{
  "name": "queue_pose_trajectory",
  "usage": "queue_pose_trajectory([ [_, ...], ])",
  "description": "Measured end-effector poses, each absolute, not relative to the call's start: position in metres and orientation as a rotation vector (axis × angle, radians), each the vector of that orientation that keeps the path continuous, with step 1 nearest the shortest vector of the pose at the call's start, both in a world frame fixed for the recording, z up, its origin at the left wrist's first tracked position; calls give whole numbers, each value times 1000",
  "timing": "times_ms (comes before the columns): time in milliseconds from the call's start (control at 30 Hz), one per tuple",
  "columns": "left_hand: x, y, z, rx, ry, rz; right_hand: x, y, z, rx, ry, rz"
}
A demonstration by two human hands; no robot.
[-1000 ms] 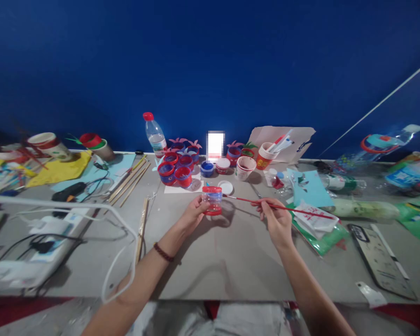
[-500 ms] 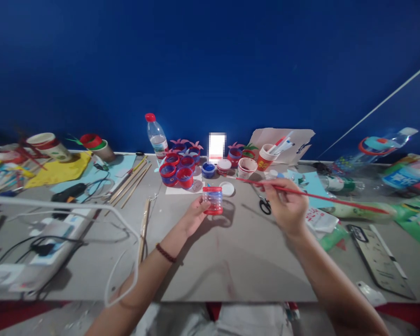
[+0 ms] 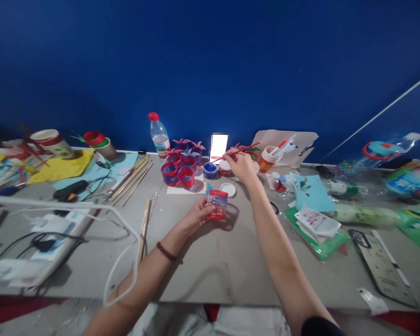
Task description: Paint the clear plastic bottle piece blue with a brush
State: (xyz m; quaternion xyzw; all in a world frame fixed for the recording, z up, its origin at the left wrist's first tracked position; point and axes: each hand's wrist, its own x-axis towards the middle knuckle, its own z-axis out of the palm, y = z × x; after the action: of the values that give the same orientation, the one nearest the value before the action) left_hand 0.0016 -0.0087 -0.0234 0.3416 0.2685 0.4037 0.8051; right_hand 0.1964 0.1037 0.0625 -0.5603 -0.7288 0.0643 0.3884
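My left hand (image 3: 199, 214) holds a small clear plastic cup (image 3: 217, 205) with red bands at its rim and base and blue paint between them. Pinched in my right hand (image 3: 241, 164) is a thin red paintbrush (image 3: 247, 148), its tip at the open jar of blue paint (image 3: 210, 171). Beside that jar stands a jar with a whitish top (image 3: 225, 168), partly behind my right hand. A white lid (image 3: 228, 189) lies in front of the jars. Several red and blue painted cups (image 3: 170, 173) stand together on white paper (image 3: 182, 190).
A water bottle (image 3: 159, 136) stands behind the painted cups. Wooden sticks (image 3: 131, 183), a glue gun (image 3: 72, 190) and a power strip (image 3: 52, 247) are at left. At right are a pen cup (image 3: 267, 160), packets (image 3: 318, 224) and a phone (image 3: 381, 266).
My right hand has moved left and forward with the brush, from the right side to the blue paint jar. The cup in my left hand sits slightly lower and further right.
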Motion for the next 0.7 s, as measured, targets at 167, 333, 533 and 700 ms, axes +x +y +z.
queue_pose_trajectory([
  [167, 8, -11, -24, 729, 609, 858, 196, 102, 56, -1471, -1860, 113],
  [333, 7, -12, -21, 691, 757, 795, 199, 102, 56, -1483, -1871, 120],
  [533, 2, -17, -18, 734, 800, 679, 196, 103, 56, -1477, -1898, 126],
  [700, 1, -18, -20, 772, 705, 682, 195, 104, 53, -1478, -1908, 135],
])
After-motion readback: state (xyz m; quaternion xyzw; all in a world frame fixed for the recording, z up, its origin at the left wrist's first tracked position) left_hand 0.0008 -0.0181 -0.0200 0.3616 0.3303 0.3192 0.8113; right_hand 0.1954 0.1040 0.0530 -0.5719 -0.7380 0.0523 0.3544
